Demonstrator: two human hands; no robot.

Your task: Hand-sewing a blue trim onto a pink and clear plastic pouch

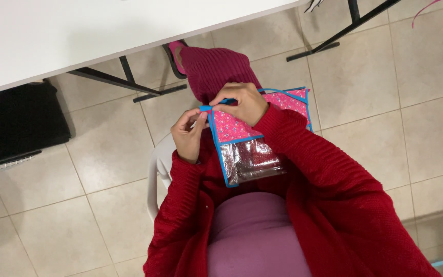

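Note:
A pink patterned pouch with blue trim and a clear plastic front lies on my lap. My left hand pinches the blue-trimmed corner at the pouch's upper left. My right hand grips the blue top edge just beside it, fingers closed on the trim. Both arms are in red knitted sleeves. Through the clear panel something dark red shows inside, too unclear to name.
A white table with black metal legs stands ahead. I sit on a white plastic chair. A black object rests on the tiled floor at left.

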